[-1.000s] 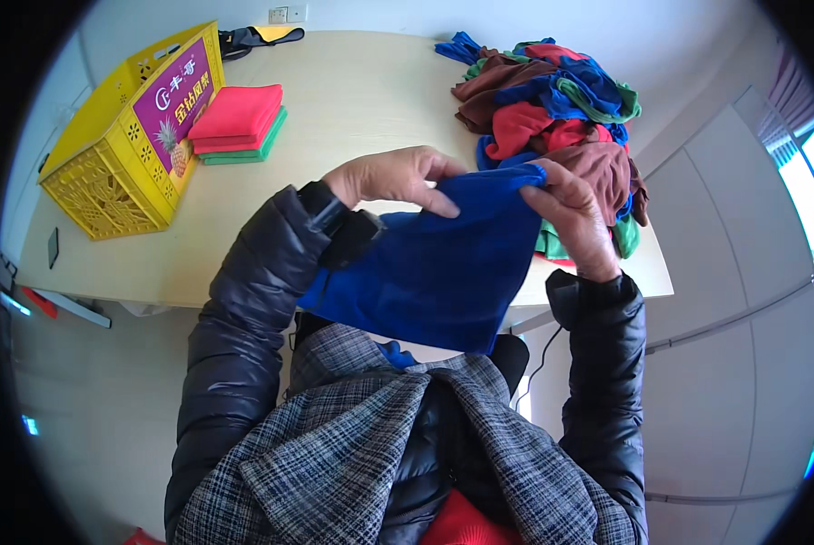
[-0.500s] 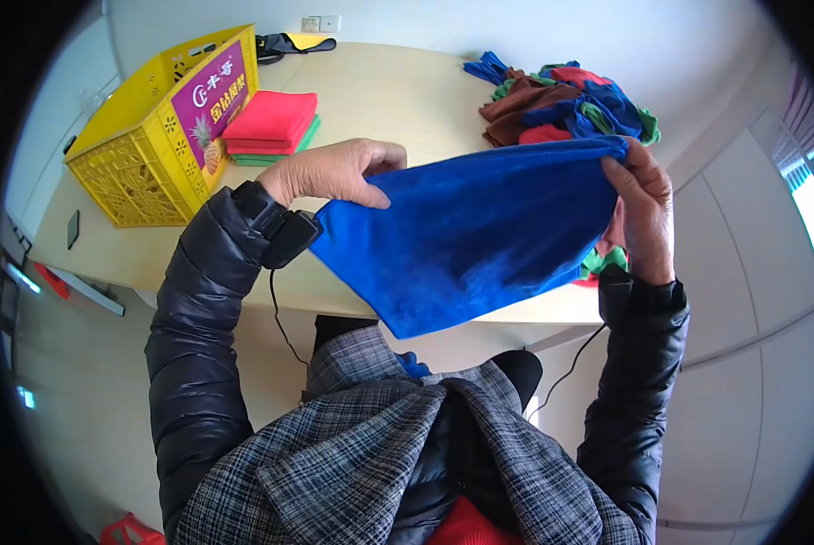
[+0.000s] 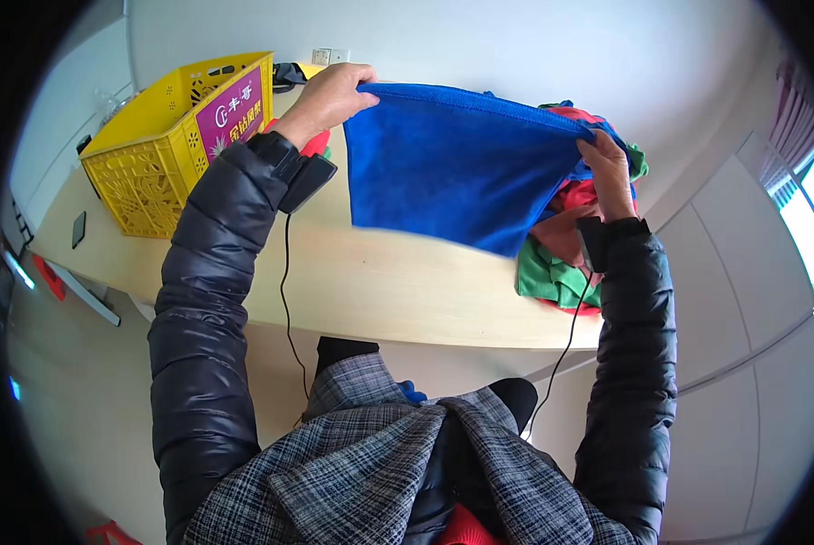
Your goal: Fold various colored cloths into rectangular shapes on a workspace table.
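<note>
A blue cloth (image 3: pixel 457 168) is stretched between my two hands above the table, its lower edge hanging free. My left hand (image 3: pixel 332 94) pinches its upper left corner, close to the yellow crate. The upper right corner is gripped by my right hand (image 3: pixel 606 168), in front of a heap of crumpled cloths (image 3: pixel 575 232) in red, green, brown and blue. Part of that heap is hidden behind the blue cloth and my right hand. Behind my left wrist, a stack of red cloths (image 3: pixel 314 143) shows only in part.
The yellow plastic crate (image 3: pixel 139 186) with a purple panel stands at the table's left. A dark flat object (image 3: pixel 79 229) lies near the left edge of the pale table (image 3: pixel 398 300). A black strap-like item (image 3: pixel 287 74) rests behind the crate. Cables hang from both wrist devices.
Both hands have moved away from me over the table, carrying the blue cloth. My left hand has risen to the corner, and the cloth now hangs flatter and wider.
</note>
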A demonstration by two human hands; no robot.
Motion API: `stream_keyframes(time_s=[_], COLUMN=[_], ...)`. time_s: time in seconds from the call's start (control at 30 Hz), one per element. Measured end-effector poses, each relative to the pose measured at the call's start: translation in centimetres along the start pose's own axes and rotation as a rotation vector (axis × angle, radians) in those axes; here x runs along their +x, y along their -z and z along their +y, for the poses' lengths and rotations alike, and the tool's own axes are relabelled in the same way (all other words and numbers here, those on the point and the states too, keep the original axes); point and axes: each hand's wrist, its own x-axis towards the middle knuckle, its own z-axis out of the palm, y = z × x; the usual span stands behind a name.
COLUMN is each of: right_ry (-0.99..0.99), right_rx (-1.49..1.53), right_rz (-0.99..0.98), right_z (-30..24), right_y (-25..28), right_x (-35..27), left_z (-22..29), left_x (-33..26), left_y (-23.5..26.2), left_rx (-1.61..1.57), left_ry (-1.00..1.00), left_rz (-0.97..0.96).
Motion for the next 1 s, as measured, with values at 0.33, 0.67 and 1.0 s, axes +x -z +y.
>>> stream_keyframes(time_s=[0.33,0.67,1.0], right_ry=[0.090,-0.116,-0.177], right_rx=[-0.372,-0.602,-0.497], right_rz=[-0.226,-0.494,-0.644], right_z=[8.9,8.2,11.4], right_y=[-5.8,-8.7,-7.3], right_x=[-17.9,-25.2,-21.6], left_z=[-4.2,-5.9,-11.5], left_x=[-17.9,-27.9,-20.3], left_y=[-7.8,-10.3,-11.9], left_rx=[-0.089,-0.259,-0.306], left_ry=[-0.062,0.256,0.193], left_rz=[-0.155,-0.335,-0.555])
